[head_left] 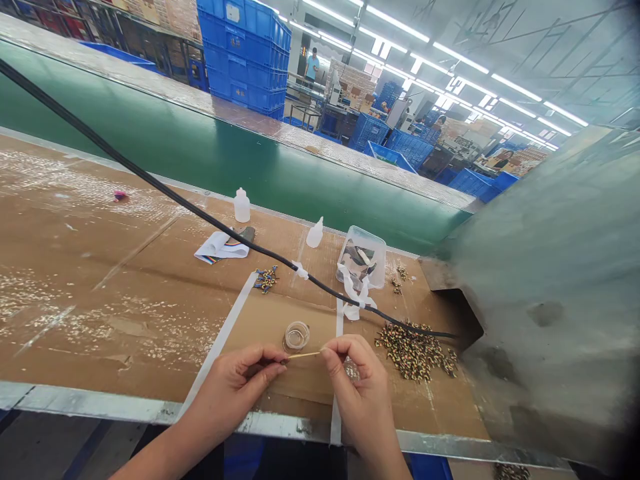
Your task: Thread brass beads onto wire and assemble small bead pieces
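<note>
Near the front edge of the bench, my left hand (245,380) is pinched at the fingertips on a small dark piece (285,361), mostly covered by the fingers. Between finger and thumb, my right hand (357,383) grips a thin pale wooden stick (306,355), whose far tip points at that piece and seems to touch it. Just beyond the hands stands a small round clear cup (297,335). Another clear item (351,369) is partly hidden behind my right hand. To the right lies a large pile of small black-and-yellow parts (417,352).
A black cable (165,193) slants across above the bench. Behind it are two white bottles (242,207), a clear plastic box (361,257), a folded white cloth (223,247) and a small heap of blue-and-yellow parts (266,279). A metal housing (540,300) bounds the right side. Beyond runs a green conveyor belt (240,147).
</note>
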A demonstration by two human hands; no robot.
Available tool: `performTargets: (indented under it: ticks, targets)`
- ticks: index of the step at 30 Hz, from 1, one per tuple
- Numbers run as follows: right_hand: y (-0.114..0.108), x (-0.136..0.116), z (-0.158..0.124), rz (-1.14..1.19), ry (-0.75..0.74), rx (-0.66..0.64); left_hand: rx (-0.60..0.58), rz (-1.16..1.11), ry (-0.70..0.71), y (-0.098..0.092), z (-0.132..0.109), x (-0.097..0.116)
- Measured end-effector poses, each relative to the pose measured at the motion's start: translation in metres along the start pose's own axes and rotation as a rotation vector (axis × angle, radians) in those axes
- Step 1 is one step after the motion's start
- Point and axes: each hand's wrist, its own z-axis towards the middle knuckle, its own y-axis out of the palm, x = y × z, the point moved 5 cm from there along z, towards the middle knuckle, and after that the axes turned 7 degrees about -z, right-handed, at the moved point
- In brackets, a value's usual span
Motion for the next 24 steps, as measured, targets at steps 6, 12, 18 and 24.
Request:
performTargets:
  ticks: [6, 12, 18, 24]
  targets:
    - [-0.008, 0.003, 0.013, -0.123, -0.072, 0.138, 0.041, 0.017, 0.007, -0.001, 0.002, 0.0]
    - [0.015, 0.004, 0.015, -0.208, -0.082, 0.121, 0.08, 0.01, 0.147, -0.005, 0.005, 0.009]
    - [-0.013, 0.04, 0.003, -0.177, 0.05, 0.15, 0.108, 0.053, 0.219, -0.01, 0.007, -0.007]
    - [-0.06, 0.094, -0.007, -0.479, 0.254, 0.204, -0.008, 0.07, 0.187, -0.006, 0.009, -0.015]
